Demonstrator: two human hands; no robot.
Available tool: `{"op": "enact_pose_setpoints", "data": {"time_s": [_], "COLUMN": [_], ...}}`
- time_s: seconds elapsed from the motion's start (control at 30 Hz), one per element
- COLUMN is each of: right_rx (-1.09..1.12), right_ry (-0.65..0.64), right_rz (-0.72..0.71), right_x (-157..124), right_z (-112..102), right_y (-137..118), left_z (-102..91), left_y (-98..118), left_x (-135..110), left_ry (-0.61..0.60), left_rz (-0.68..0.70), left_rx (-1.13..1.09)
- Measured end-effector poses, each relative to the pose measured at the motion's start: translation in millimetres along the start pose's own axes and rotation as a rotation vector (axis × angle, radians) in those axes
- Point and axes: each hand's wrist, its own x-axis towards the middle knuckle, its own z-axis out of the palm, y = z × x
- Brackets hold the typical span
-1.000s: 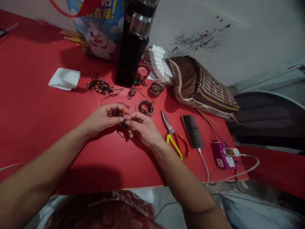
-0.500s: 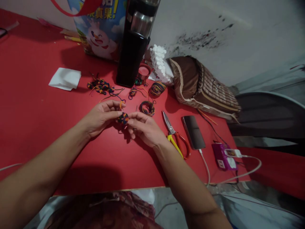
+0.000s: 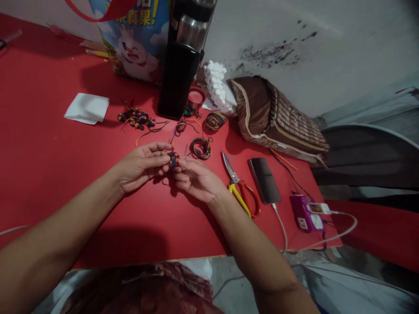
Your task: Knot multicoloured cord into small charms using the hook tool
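Note:
Between my hands is a small crocheted piece (image 3: 173, 160) of dark blue and orange yarn. My left hand (image 3: 142, 163) pinches its left side with thumb and fingers. From the right, my right hand (image 3: 198, 178) has its thumb and forefinger closed on the piece's edge. A thin pointed shaft (image 3: 186, 150) stands up just beyond the right fingertips; I cannot tell whether the hand holds it. A strand runs up from the piece towards a small yarn bundle (image 3: 180, 126). Just beyond the hands lie a yarn coil (image 3: 200, 148) and a wound yarn ball (image 3: 215, 121).
Scissors (image 3: 240, 187) with red and yellow handles and a charging phone (image 3: 264, 181) lie to the right on the red table (image 3: 131, 231). Behind are several crocheted pieces (image 3: 136, 117), white paper (image 3: 87, 108), an upright black phone (image 3: 179, 80), a printed bag (image 3: 135, 48) and a brown cushioned item (image 3: 281, 113).
The crocheted piece has turned and shifted slightly right in my fingers. My right fingers have drawn closer together at its edge. The whole view has shifted a little.

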Motion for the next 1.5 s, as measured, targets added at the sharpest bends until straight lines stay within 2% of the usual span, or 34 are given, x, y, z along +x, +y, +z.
{"op": "enact_pose_setpoints", "data": {"time_s": [0.3, 0.5, 0.67, 0.87, 1.2, 1.5], "right_rx": [0.061, 0.098, 0.030, -0.113, -0.215, -0.047], "right_ry": [0.032, 0.054, 0.052, 0.125, 0.196, 0.241], "right_rz": [0.006, 0.017, 0.018, -0.151, -0.284, -0.277], "right_x": [0.8, 1.7, -1.5, -2.8, -2.2, 1.9], "right_z": [0.1, -0.2, 0.1, 1.1, 2.8, -0.5], "right_y": [0.2, -1.2, -0.8, 5.2, 5.9, 1.0], "left_z": [-1.6, -4.7, -5.2, -3.7, 0.5, -0.4], "left_y": [0.3, -1.7, -2.7, -3.7, -1.5, -4.1], "left_x": [0.1, 0.7, 0.6, 2.8, 1.5, -1.1], "left_ry": [-0.048, -0.045, -0.047, -0.007, 0.062, -0.004], "left_rz": [-0.075, -0.054, -0.038, 0.045, 0.056, -0.019], "left_rx": [-0.021, -0.063, -0.058, -0.065, 0.001, 0.112]}}
